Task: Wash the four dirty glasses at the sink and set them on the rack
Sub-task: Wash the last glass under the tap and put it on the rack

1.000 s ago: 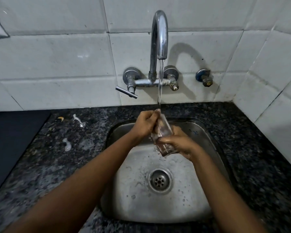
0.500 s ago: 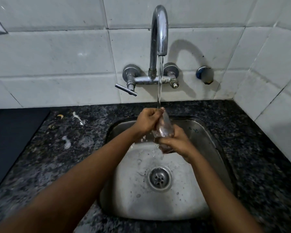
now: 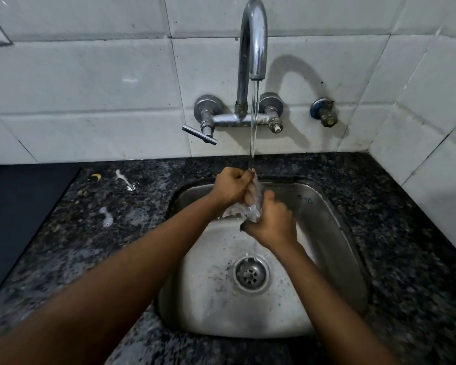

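Compared to a second ago the glass (image 3: 254, 206) has tipped more upright under the stream and both hands have slid a bit closer to the tap (image 3: 252, 46) — otherwise same scrubbing pose. The counter (image 3: 95, 233) has a couple of soap blobs on its left side. The sink (image 3: 327, 206) holds just splashed water and the drain (image 3: 250, 275). The left hand (image 3: 231, 187) is curled around the glass's top and the right hand (image 3: 271, 223) grips its lower end — glass held over the basin, water hitting it.
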